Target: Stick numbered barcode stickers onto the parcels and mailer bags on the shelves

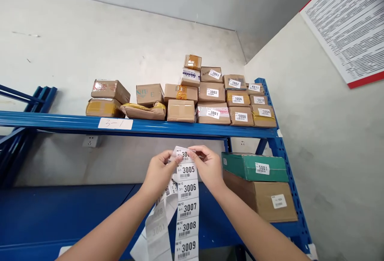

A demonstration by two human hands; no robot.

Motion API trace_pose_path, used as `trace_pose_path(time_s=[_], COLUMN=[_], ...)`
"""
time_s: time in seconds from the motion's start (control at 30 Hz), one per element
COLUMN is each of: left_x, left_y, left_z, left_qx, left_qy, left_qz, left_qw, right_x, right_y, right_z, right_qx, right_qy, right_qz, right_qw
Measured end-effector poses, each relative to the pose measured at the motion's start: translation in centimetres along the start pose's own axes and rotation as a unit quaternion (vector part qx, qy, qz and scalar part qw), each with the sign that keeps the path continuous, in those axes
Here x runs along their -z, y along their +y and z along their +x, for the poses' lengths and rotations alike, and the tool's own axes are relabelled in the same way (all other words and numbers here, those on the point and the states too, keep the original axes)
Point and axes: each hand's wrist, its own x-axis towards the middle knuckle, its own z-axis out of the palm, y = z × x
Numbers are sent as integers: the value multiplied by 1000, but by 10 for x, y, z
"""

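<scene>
A long strip of white number labels (188, 206) hangs between my hands, printed 3005, 3006 and onward down its length. My left hand (160, 171) pinches the strip's top left edge between thumb and fingers. On the other side, my right hand (208, 167) grips the top right corner, its thumb over part of the uppermost label's number. Behind and to the left, more of the strip folds back (158, 229), some of it seen from its reverse side. The nearest boxes stand on the shelf above my hands, among them a carton labelled 3001 (207, 117).
A blue shelf beam (168, 127) with a 3-1 tag (115, 123) runs across above my hands. Stacked cartons line it, some labelled, others plain, like the one in the bottom row (181, 113). Lower right, a green box (240, 167) rests on a larger brown box (261, 201).
</scene>
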Motion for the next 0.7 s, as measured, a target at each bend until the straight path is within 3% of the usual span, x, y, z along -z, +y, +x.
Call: trace_pose_path(time_s=[0.17, 0.33, 0.43, 0.57, 0.7], left_x=[5, 15, 30, 74, 142], left_y=[6, 13, 9, 16, 53], left_z=[0, -9, -13, -1, 26], left_qx=[-29, 33, 30, -41, -115], left_qy=[119, 23, 28, 143, 327], left_qz=[24, 50, 88, 167, 290], left_qw=[992, 998, 995, 975, 892], right_x=[-14, -13, -13, -18, -18], right_y=[-9, -15, -14, -11, -14], right_z=[17, 94, 136, 151, 143], right_qx=[89, 159, 187, 192, 184], right_qy=[18, 125, 100, 70, 55], right_qz=[-50, -123, -232, -358, -429], right_qw=[995, 972, 949, 911, 883])
